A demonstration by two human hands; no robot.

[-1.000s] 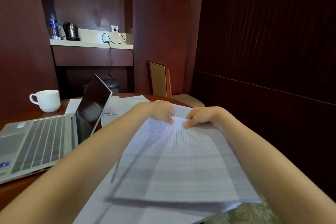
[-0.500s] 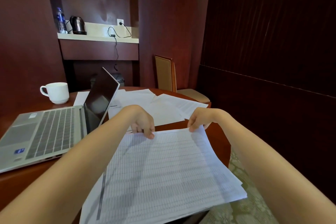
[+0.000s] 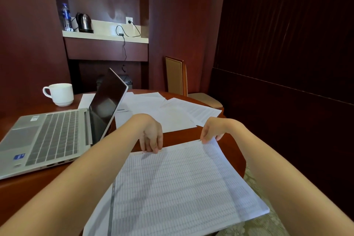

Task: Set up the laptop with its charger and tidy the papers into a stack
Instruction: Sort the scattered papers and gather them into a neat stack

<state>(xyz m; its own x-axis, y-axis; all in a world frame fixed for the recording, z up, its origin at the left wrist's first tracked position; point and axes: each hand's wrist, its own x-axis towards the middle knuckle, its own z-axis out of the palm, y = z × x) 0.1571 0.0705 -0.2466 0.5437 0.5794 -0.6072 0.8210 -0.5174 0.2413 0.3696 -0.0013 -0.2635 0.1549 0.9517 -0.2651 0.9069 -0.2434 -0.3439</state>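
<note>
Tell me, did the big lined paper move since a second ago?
Yes. The lined paper came toward the person: its far edge covered the loose papers on the table before, and now bare wood shows between them.

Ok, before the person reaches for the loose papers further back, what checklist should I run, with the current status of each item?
1. Grip on the printed sheets: left hand and right hand both hold the far edge. Ok.
2. Printed sheets squared: edges stagger along the right side. Not ok.
3. Sheets fully on the table: the near end overhangs its rim. Not ok.
4. Loose papers gathered: spread out behind the hands. Not ok.
5. Laptop open, left of the sheets. Ok.
6. Charger cable connected: plugged in at the wall socket, laptop end hidden. Cannot tell.
</note>
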